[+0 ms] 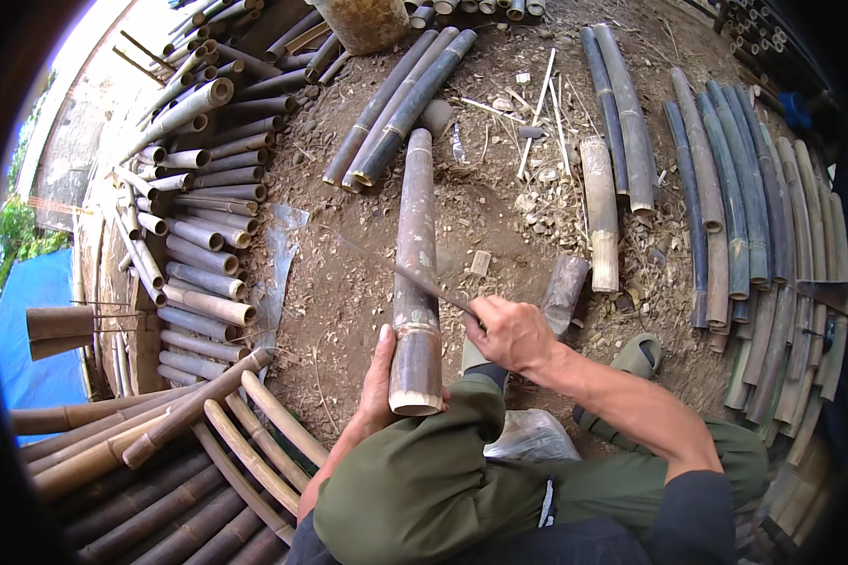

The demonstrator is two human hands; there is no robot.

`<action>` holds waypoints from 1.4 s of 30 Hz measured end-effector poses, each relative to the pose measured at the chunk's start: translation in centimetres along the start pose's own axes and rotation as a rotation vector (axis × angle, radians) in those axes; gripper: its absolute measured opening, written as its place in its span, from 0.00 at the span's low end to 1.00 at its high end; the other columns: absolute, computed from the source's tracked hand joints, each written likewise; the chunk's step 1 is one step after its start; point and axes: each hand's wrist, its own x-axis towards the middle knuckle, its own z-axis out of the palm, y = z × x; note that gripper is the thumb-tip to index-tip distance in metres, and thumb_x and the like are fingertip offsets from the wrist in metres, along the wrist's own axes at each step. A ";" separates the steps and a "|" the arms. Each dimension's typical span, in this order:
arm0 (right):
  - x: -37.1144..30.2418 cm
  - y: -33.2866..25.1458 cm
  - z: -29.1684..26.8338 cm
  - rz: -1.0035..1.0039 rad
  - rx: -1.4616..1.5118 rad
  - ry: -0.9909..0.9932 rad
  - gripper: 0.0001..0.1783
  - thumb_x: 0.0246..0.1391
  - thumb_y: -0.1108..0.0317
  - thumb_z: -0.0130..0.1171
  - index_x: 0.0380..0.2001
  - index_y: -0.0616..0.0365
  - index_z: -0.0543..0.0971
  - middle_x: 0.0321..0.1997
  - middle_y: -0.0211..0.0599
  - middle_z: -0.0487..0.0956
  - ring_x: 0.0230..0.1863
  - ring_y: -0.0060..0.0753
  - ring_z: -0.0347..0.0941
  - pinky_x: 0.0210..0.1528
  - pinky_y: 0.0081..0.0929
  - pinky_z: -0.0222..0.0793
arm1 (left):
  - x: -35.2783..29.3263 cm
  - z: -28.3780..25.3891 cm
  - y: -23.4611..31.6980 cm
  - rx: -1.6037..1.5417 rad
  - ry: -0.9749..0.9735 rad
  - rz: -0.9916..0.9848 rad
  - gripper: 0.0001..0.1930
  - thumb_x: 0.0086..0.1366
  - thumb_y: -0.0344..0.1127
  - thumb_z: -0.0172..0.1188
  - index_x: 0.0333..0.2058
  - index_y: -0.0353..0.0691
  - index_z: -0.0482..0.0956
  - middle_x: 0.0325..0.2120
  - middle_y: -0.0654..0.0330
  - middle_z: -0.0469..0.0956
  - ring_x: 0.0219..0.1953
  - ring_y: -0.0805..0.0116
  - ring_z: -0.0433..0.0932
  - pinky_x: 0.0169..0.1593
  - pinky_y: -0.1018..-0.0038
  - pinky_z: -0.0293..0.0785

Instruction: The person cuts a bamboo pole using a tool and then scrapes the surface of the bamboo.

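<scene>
A dark bamboo pole (415, 235) points away from me, its cut near end just above my green-trousered knee. My left hand (379, 381) is wrapped round it close to that end, with most of the fingers hidden behind the pole. In my right hand (511, 331) is the handle of a long, narrow-bladed knife (407, 273). The blade lies across the top of the pole, slanting up to the left past its far side. I cannot tell whether its edge touches the bamboo.
Stacked bamboo (207, 231) lines the left, with more poles (151, 443) at lower left. Cut bamboo lengths (405, 104) lie ahead, and rows of poles (754, 198) lie at right. A short log (565, 287) stands near my right hand. A bucket (363, 24) is at the back.
</scene>
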 end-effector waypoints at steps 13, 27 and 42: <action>-1.1 -2.0 -0.3 -0.210 0.065 0.089 0.07 0.53 0.67 0.62 0.29 0.57 0.75 0.22 0.40 0.74 0.21 0.43 0.76 0.21 0.35 0.76 | 0.2 -1.0 0.0 0.037 -0.042 0.007 0.39 0.71 0.67 0.31 0.53 0.32 0.72 0.34 0.45 0.81 0.30 0.50 0.83 0.35 0.58 0.83; -1.6 -3.6 -0.9 -0.451 0.087 0.122 0.07 0.48 0.69 0.63 0.28 0.57 0.74 0.25 0.37 0.75 0.25 0.37 0.78 0.25 0.34 0.74 | -1.2 -0.2 0.9 -0.038 0.094 -0.011 0.41 0.68 0.73 0.42 0.53 0.34 0.73 0.34 0.51 0.80 0.31 0.56 0.83 0.36 0.63 0.83; -1.3 -3.5 -0.4 -0.332 0.210 0.103 0.08 0.51 0.66 0.63 0.29 0.57 0.76 0.23 0.40 0.76 0.23 0.43 0.77 0.24 0.38 0.76 | -0.3 -0.2 1.2 -0.147 0.288 -0.131 0.44 0.68 0.73 0.36 0.53 0.31 0.72 0.36 0.48 0.81 0.30 0.55 0.83 0.36 0.61 0.83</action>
